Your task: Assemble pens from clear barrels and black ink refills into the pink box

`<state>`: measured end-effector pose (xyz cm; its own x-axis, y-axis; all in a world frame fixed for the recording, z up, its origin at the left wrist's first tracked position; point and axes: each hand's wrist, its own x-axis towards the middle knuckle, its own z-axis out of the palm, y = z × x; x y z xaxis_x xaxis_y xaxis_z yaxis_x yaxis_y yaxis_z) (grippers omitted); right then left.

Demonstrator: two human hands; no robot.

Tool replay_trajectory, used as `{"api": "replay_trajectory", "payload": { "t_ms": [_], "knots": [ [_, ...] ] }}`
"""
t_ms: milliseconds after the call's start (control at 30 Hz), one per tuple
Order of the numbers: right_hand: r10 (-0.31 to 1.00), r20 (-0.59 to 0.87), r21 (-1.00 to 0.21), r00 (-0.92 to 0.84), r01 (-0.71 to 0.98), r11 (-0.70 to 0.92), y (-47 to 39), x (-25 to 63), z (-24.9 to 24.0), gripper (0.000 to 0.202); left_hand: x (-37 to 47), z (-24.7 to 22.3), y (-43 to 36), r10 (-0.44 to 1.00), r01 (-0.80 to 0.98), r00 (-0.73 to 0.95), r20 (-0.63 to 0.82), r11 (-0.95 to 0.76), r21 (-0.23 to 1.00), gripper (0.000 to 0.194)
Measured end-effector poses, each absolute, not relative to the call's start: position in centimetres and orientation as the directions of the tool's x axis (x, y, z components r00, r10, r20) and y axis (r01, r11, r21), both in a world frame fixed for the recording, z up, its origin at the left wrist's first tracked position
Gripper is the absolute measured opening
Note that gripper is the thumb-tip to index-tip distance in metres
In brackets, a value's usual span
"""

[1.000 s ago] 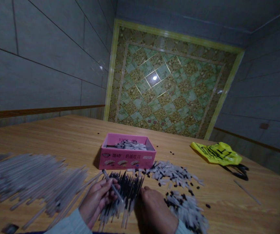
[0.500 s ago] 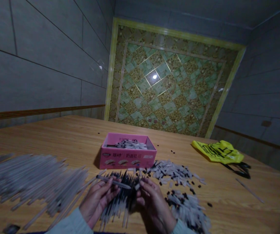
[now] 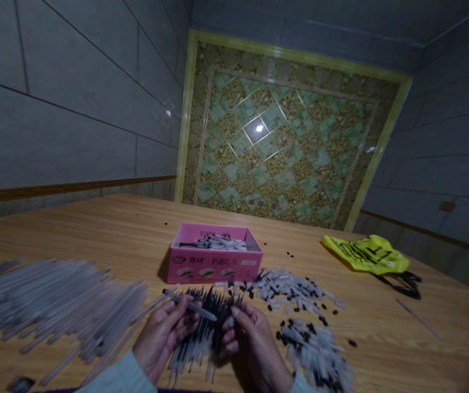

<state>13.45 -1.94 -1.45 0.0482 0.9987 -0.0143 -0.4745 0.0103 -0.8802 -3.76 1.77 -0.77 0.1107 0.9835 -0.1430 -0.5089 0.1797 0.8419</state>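
Note:
My left hand (image 3: 167, 333) is closed on a slim pen (image 3: 197, 310), its dark end toward the upper left and its grey tip toward my right hand. My right hand (image 3: 251, 338) has thumb and fingers pinched together at a small pale piece (image 3: 229, 322), partly hidden and too small to make out fully. Under and between both hands lies a heap of dark-tipped pen refills (image 3: 197, 341). A pile of small clear caps with black ends (image 3: 316, 355) rests just right of my right hand.
A pink box (image 3: 214, 267) holding more small pale and black pieces stands behind my hands. Clear pen barrels (image 3: 54, 305) spread out at left. More clear pieces (image 3: 287, 289) lie right of the box. A yellow bag (image 3: 367, 254) and a lone thin stick (image 3: 420, 319) lie at right.
My right hand has moved slightly left and down, closer to the pen's tip. The pen in my left hand has shifted slightly left.

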Motion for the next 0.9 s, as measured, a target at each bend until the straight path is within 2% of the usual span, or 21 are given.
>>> {"api": "replay_trajectory", "payload": {
  "t_ms": [200, 333, 533, 667, 800, 900],
  "knots": [
    [0.998, -0.055, -0.871, 0.002, -0.488, -0.047, -1.7, 13.4, -2.2, 0.041, -3.6, -0.6, 1.6, 0.984, -0.478, 0.131, -0.118, 0.167, 0.862, 0.012],
    [0.998, 0.054, -0.842, -0.025, -0.539, 0.032, -2.1, 13.1, -2.1, 0.048, -3.7, -0.6, 1.4, 0.984, -0.470, 0.123, -0.126, 0.170, 0.866, 0.011],
    [0.980, 0.193, -0.899, 0.044, -0.392, 0.195, -1.6, 13.6, -2.8, 0.028, -3.7, -0.5, 1.5, 0.988, -0.471, 0.108, -0.112, 0.150, 0.870, 0.011],
    [0.973, 0.204, -0.911, 0.109, -0.343, 0.229, -1.6, 13.9, -2.7, 0.026, -3.6, -0.6, 1.6, 0.988, -0.469, 0.108, -0.107, 0.145, 0.871, 0.013],
    [0.966, 0.244, -0.942, 0.088, -0.216, 0.257, -1.6, 13.9, -2.9, 0.021, -3.7, -0.8, 1.5, 0.989, -0.458, 0.112, -0.096, 0.137, 0.878, 0.013],
    [0.958, 0.269, -0.937, 0.102, -0.200, 0.285, -1.5, 13.7, -3.3, 0.019, -3.7, -0.8, 1.5, 0.989, -0.445, 0.105, -0.103, 0.139, 0.885, 0.011]
  ]
}}
